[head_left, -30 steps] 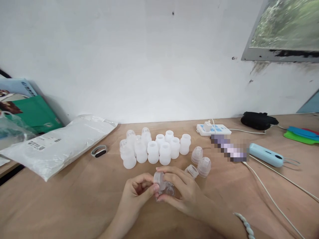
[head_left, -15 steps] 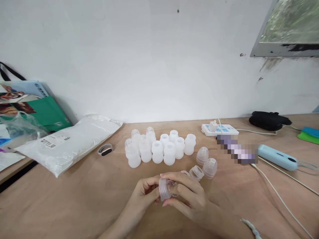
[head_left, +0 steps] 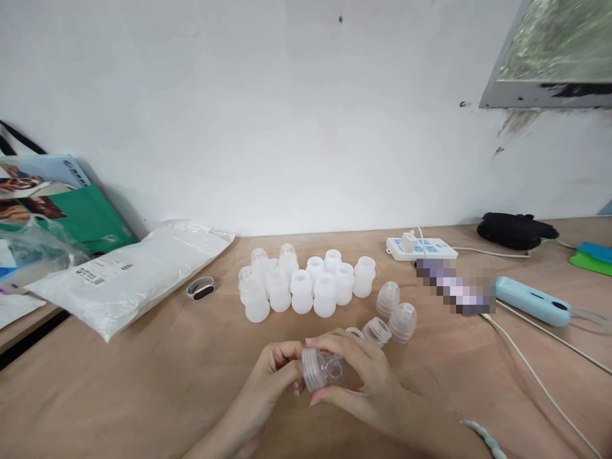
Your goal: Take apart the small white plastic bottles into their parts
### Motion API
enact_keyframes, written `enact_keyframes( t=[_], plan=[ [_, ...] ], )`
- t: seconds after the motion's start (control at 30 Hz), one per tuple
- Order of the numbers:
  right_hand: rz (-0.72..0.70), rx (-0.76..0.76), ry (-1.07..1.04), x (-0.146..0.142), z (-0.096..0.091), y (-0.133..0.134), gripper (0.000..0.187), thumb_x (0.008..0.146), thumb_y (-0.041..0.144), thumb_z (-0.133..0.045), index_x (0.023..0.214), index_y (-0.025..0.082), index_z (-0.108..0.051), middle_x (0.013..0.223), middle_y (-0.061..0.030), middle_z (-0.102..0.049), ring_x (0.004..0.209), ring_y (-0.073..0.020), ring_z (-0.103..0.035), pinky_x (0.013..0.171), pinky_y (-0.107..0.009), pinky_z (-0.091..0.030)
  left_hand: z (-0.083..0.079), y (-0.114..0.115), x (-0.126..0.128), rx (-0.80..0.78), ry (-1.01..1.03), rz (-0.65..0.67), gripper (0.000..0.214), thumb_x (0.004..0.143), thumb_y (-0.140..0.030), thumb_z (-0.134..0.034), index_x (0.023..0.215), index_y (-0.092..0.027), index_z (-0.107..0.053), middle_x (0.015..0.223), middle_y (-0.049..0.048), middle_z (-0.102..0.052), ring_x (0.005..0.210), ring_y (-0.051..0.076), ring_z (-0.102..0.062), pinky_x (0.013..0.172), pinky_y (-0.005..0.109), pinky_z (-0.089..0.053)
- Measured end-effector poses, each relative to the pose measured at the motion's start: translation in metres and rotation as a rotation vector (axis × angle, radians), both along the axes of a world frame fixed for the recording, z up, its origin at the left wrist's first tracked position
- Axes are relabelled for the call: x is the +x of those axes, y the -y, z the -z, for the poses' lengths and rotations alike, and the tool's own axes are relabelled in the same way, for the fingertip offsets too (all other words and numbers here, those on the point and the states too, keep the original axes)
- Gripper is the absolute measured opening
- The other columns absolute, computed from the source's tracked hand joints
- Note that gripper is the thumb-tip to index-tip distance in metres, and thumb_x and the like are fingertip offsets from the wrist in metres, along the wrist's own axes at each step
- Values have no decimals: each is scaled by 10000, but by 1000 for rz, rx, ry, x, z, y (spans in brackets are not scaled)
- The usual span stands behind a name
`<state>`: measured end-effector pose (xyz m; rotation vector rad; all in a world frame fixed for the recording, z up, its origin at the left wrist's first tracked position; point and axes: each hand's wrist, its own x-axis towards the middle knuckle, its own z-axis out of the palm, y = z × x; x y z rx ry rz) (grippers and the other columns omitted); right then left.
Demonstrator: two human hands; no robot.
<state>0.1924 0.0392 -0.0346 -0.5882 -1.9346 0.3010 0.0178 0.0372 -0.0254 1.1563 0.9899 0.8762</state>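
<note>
White plastic parcel, with a printed label, lying at left in front of a green bag. Grey wristband, dark-faced, beside the parcel. Frosted bottles, ten, upright in a close group beyond the hands: four with clear domed caps, six uncapped. Left hand: curled, thumb and fingers pinching the left edge of a clear threaded ring, which is tilted on its side in front of the bottles. Clear teat-like piece, projecting from the ring's right side, now plainly visible where half a second ago bent fingers covered much of it. Right hand: its fingers since straightened and lifted from that piece, index at the ring's upper rim, thumb near the lower, a gap between. Judged from this, the two clear pieces sit together; whether fully seated cannot be told. Loose ring, on its side just behind the right hand, which partly hides a second ring. Clear domes, two, beside these. White power strip, pixelated object and light-blue device, farther right; pale cord running toward the near edge, apart from the hands.
</note>
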Motion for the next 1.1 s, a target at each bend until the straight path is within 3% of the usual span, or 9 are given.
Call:
enact_keyframes(
  t=[0.17,0.33,0.47,0.57,0.73,0.9,1.1],
  plan=[
    [-40,23,-20,1,-5,-1,361,910,383,-655,1234,235,-595,1021,-86,-754,894,-187,-733,774,-278,-619,-4,0,0,-1,21,-20,211,661,-273,-583,490,-185,-496,479,-61,-391,500,91,-272,500,216,-249],
    [-28,-83,-95,3,-9,-1,328,825,362,-760,1120,256,-663,1011,-60,-776,884,-196,-751,759,-278,-632,-2,-1,0,17,29,-25,238,687,-308,-619,507,-180,-531,461,-71,-368,486,90,-252,497,222,-241],
    [133,-322,-317,25,-16,-16,293,797,302,-782,1076,275,-695,969,-28,-773,837,-182,-744,712,-271,-632,5,-9,-6,36,21,-110,242,697,-328,-643,526,-173,-568,461,-71,-376,487,89,-262,498,215,-243],
    [260,-343,-536,46,-25,-30,377,786,265,-774,1147,262,-667,1103,-65,-740,951,-215,-720,812,-354,-619,7,-18,-13,128,-54,-180,255,719,-357,-667,555,-167,-623,504,-40,-474,512,101,-335,509,218,-273],
    [380,-338,-587,61,-34,-41,352,742,249,-779,1080,242,-685,1109,-70,-715,1007,-247,-680,901,-440,-558,9,-29,-20,295,-152,-265,205,723,-374,-682,710,-174,-725,668,2,-621,580,126,-407,542,227,-303],
    [425,-337,-493,73,-38,-47,350,762,299,-749,1098,249,-664,1047,-59,-701,936,-236,-659,858,-444,-534,19,-35,-22,277,-289,-226,215,764,-366,-579,678,-183,-654,611,-20,-557,596,144,-443,586,239,-346],
    [491,-370,50,97,-39,-55,274,794,322,-697,1059,263,-658,1046,-39,-676,915,-245,-621,844,-442,-494,34,-43,-22,356,-545,-96,293,822,-404,-513,714,-172,-654,710,39,-637,713,226,-573,677,313,-417]
  ],
)
